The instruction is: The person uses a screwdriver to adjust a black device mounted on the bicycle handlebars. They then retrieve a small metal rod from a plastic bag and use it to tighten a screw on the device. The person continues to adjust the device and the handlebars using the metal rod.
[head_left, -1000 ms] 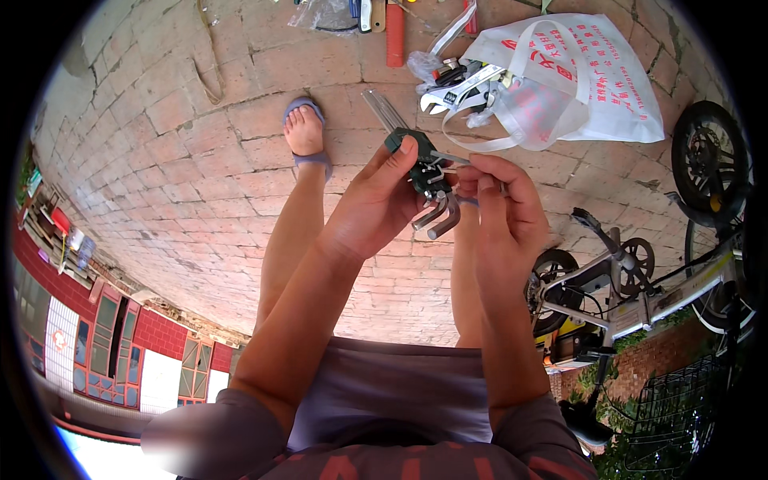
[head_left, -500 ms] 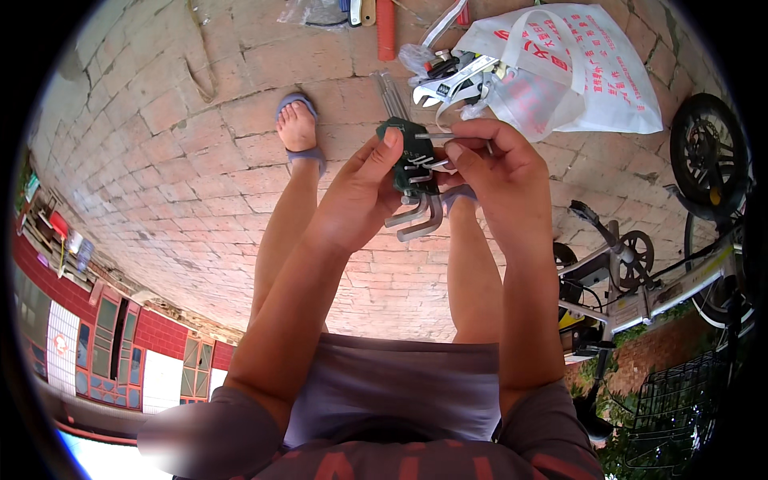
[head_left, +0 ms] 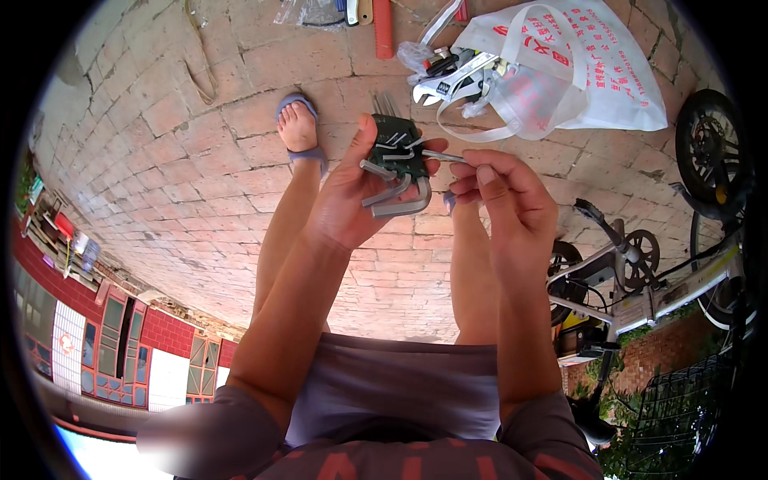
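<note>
In my left hand [head_left: 346, 198] lies a hex key set [head_left: 397, 136], a dark green holder with several silver L-shaped keys. The short bent ends of the thick keys point down toward my wrist, and straight shafts stick out past the far edge. My left thumb rests along the holder's left side, with fingers behind it. Just to the right, my right hand [head_left: 516, 192] pinches a thin hex key [head_left: 444, 155] between thumb and fingers. That key points left, its tip at the holder's right edge; whether it is still seated there I cannot tell.
Beyond my hands, a white bag [head_left: 612, 76] lies on the brick paving [head_left: 232, 200], an adjustable wrench [head_left: 448, 86] at its mouth. A red-orange bar [head_left: 384, 32] lies at the far edge. A bicycle [head_left: 632, 308] is at the right. My sandalled foot [head_left: 298, 128] is at the left.
My left hand has tilted the hex key set, and its thumb has moved from the holder's face to its side. My right hand has shifted slightly right and down, pinching the thin key.
</note>
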`<act>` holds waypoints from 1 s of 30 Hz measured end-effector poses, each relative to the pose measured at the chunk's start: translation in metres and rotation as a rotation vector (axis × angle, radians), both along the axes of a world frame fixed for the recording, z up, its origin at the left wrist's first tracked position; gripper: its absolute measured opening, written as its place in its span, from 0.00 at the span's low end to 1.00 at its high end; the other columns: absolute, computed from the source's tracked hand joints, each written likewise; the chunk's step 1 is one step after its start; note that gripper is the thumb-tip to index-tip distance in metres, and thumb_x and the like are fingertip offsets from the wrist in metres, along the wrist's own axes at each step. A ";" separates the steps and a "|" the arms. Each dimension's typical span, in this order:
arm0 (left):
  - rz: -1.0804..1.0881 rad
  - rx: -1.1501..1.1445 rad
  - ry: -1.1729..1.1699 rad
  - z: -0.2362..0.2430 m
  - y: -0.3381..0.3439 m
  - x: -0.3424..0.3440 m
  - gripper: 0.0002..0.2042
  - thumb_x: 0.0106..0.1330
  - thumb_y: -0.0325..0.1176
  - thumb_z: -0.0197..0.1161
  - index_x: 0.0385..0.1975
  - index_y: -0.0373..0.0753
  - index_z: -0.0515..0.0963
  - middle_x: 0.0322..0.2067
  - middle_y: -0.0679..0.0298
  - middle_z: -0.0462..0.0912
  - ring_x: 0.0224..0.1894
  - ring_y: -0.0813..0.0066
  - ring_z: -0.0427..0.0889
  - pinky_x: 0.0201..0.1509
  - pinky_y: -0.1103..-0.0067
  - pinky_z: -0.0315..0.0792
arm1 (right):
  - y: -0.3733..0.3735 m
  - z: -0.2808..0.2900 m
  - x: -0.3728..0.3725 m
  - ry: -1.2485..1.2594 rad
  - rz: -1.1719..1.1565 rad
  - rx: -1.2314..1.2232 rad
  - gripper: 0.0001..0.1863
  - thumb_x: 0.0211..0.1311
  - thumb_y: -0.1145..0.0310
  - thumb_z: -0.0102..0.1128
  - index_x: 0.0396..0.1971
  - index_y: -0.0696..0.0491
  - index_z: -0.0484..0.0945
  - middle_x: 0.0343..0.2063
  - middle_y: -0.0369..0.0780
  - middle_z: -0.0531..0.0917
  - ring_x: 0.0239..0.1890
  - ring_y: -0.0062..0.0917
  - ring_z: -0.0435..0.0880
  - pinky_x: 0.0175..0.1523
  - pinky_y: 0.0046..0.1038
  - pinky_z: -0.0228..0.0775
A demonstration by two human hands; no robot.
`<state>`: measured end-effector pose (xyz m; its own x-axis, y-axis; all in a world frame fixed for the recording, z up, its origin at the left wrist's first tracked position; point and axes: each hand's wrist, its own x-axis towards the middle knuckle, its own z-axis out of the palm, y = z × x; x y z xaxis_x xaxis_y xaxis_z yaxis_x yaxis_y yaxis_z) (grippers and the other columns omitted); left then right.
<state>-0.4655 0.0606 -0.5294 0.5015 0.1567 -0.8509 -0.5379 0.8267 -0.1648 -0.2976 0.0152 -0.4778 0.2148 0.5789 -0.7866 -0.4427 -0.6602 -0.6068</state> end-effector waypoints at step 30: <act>-0.306 0.176 0.264 0.002 0.008 0.005 0.27 0.73 0.55 0.40 0.50 0.32 0.68 0.45 0.53 0.80 0.39 0.73 0.79 0.38 0.80 0.74 | -0.066 -0.277 0.059 0.193 -0.846 -0.475 0.17 0.63 0.82 0.44 0.53 0.64 0.66 0.45 0.49 0.72 0.46 0.34 0.75 0.49 0.31 0.78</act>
